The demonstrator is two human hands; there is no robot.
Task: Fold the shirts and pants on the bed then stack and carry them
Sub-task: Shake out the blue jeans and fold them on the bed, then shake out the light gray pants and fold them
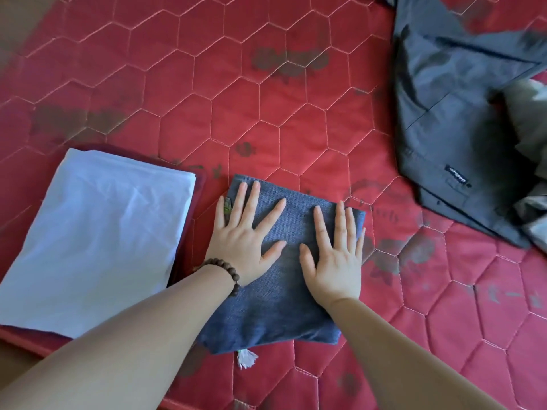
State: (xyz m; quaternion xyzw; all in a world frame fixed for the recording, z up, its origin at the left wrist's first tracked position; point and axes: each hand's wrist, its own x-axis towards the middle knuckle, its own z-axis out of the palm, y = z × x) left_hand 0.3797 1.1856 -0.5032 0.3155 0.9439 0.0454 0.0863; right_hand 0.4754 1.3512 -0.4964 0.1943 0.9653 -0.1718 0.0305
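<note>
On the red quilted bed (266, 119), the dark unfolded garment (450, 119) waits far right and the folded white shirt (97, 238) lies left. Between them sits the folded denim piece (284, 279). Your left hand (242, 247) and right hand (334, 261) lie flat and spread on it, so press evenly outward before lifting it onto the shirt.

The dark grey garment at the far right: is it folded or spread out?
Spread out: the dark grey garment lies loose and rumpled on the red quilted mattress.
</note>
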